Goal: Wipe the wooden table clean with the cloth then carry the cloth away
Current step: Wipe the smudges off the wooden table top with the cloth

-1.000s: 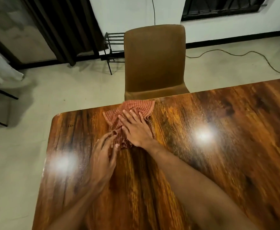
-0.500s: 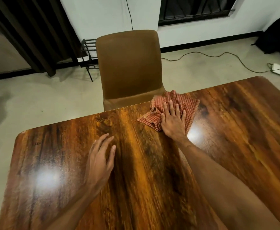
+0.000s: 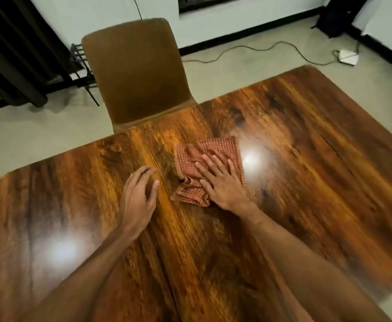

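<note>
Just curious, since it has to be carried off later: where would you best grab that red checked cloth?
Probably the bunched folds at the near-left corner of the cloth, pinched from above and from the left. They stand up off the table, while the rest lies flat under the right hand.

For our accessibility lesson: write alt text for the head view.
A person's right hand presses a red checked cloth on a wooden table, while the left hand rests open beside it. A brown chair stands at the far edge.

brown chair (image 3: 139, 73) at far edge, cable (image 3: 248, 51) on floor, dark curtain (image 3: 16, 49)
</note>
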### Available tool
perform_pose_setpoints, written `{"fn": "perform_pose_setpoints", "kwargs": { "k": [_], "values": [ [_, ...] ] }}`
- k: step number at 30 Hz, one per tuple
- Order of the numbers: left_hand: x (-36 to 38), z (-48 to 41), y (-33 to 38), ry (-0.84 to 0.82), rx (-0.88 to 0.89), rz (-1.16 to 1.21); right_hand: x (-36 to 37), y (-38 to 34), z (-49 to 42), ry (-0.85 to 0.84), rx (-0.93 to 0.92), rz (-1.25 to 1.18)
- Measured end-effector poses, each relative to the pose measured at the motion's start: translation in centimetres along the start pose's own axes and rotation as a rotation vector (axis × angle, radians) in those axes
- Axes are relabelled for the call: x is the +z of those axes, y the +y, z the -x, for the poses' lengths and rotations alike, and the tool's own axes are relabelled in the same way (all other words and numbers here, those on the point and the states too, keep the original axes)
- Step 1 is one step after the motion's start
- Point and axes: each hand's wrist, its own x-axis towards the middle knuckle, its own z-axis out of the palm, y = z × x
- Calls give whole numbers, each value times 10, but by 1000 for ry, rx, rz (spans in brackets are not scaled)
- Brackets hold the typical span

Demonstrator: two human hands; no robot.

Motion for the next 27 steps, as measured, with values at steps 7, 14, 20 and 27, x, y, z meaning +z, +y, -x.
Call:
{"fn": "perform_pose_setpoints", "kwargs": {
  "k": [7,14,20,27],
  "values": [
    [5,57,13,-20,66,11,9,-44,109,3,311,-37],
    [-6,145,-16,32,73,32,54,-123,237,-50,-74,-34],
    [-18,242,-31,45,22,73,50,-143,284,-63,349,-61],
    [-10,297,-2,22,-47,67,101,-227,376,-71,-132,-119]
  ]
}}
